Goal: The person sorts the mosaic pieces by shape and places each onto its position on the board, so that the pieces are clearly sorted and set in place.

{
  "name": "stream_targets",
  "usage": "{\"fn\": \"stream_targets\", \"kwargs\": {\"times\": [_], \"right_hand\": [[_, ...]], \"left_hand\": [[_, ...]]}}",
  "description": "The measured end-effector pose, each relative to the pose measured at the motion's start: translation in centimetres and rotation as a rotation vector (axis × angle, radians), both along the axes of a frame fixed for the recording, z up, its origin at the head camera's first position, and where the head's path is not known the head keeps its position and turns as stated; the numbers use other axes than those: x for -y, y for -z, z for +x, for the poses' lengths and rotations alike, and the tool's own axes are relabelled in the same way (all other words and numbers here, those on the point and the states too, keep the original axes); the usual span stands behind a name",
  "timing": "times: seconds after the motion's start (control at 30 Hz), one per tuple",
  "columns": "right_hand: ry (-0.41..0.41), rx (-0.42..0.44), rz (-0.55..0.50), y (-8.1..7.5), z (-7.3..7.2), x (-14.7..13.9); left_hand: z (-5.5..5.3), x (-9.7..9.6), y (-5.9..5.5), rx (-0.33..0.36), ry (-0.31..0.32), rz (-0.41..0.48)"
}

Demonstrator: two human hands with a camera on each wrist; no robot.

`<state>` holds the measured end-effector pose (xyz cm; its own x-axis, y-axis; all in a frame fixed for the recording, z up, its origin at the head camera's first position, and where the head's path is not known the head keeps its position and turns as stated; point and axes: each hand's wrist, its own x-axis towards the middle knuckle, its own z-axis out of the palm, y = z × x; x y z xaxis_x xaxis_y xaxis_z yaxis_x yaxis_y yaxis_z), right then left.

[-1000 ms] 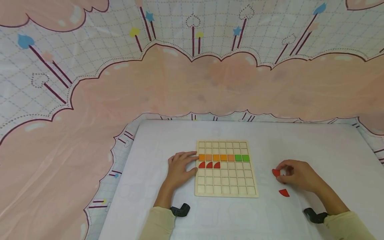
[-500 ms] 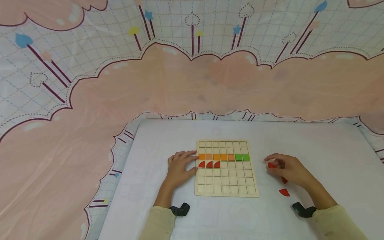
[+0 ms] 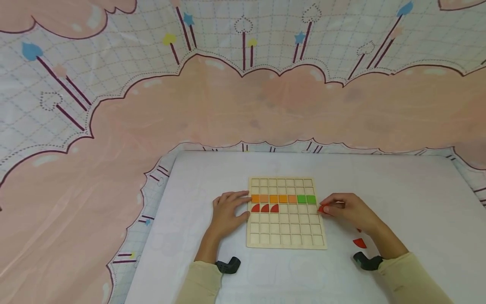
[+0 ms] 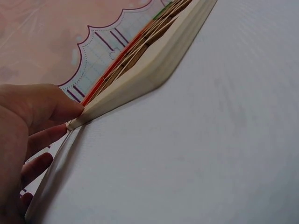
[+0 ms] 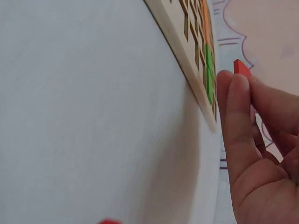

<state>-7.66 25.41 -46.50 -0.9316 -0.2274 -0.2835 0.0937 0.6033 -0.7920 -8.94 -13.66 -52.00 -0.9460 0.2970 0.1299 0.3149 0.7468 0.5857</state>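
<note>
A pale wooden grid board (image 3: 284,230) lies on the white table. One row across it is filled with orange squares (image 3: 274,199) and green squares (image 3: 306,199). Just below, three red quarter-circle pieces (image 3: 265,208) occupy the left cells. My left hand (image 3: 228,213) touches the board's left edge with fingertips and thumb, its fingers extended. Between thumb and fingers, my right hand (image 3: 351,209) pinches another red quarter-circle piece (image 5: 240,67), held at the board's right edge. My fingers cover most of that piece.
Right of the board lies a loose red quarter-circle piece (image 3: 359,243). A second loose red piece (image 3: 358,230) is mostly hidden beneath my right wrist. Behind the table (image 3: 212,169) hangs a patterned pink-and-white cloth (image 3: 235,114). Dark devices (image 3: 367,261) are strapped to both wrists.
My right hand has moved left from the loose pieces to the board's right edge, carrying the red quarter-circle piece. My left hand has stayed at the board's left edge.
</note>
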Motion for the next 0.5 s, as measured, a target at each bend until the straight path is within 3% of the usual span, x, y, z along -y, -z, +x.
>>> {"fn": "stream_targets", "kwargs": {"times": [0.33,0.5], "right_hand": [[0.058,0.032,-0.032,0.0,-1.0,3.1],[0.043,0.006,-0.037,0.1,-1.7,4.8]], "left_hand": [[0.0,-0.1,0.1,-0.005,-0.008,-0.006],[0.0,-0.1,0.1,-0.004,-0.010,-0.003]]}}
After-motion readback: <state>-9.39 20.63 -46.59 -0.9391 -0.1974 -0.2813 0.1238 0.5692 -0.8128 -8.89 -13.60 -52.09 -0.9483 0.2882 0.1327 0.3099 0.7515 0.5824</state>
